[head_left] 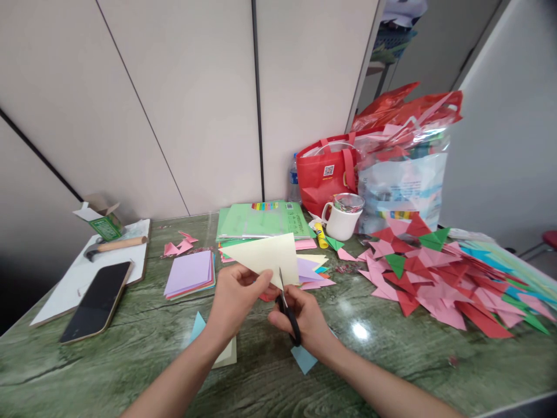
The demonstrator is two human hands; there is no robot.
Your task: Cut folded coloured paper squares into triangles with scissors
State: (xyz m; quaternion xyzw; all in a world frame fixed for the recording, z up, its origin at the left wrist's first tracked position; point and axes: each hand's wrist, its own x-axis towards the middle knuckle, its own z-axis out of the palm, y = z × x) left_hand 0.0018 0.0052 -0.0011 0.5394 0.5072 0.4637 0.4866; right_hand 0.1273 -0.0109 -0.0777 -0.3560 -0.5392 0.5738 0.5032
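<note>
A cream sheet of paper [267,253] is pinched between the thumb and fingers of my left hand [238,296], raised over the table. My right hand [304,316] grips black-handled scissors [285,305], whose blades lie against the lower part of the sheet. Whether the blades are cutting through it I cannot tell. Below my hands are a light blue paper piece [304,360] at the right and a cream paper piece [227,354] at the left, partly covered by my left arm. Purple and other coloured paper scraps [311,271] lie just behind the sheet.
Left are a stack of square paper [189,273], a phone [98,301], a hammer [115,247] and a small green box [102,223]. Green paper packs [265,220], a glue stick [321,235], a white mug [343,220] and bags [400,180] stand behind. Cut triangles [439,278] heap at right.
</note>
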